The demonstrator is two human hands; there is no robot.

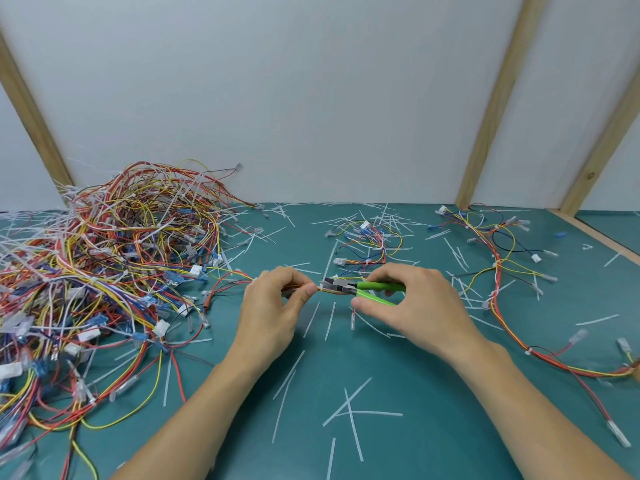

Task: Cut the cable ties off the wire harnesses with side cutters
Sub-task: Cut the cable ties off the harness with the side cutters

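My left hand pinches a thin bundle of red, yellow and orange wires just above the green table. My right hand grips green-handled side cutters. Their dark jaws point left and sit at a small white cable tie on the bundle, right beside my left fingertips. This harness trails away to the back toward white connectors.
A big tangled heap of tied harnesses fills the left side. Another harness lies spread out on the right. Several cut white tie strips litter the green mat. Wooden posts and a white wall stand behind.
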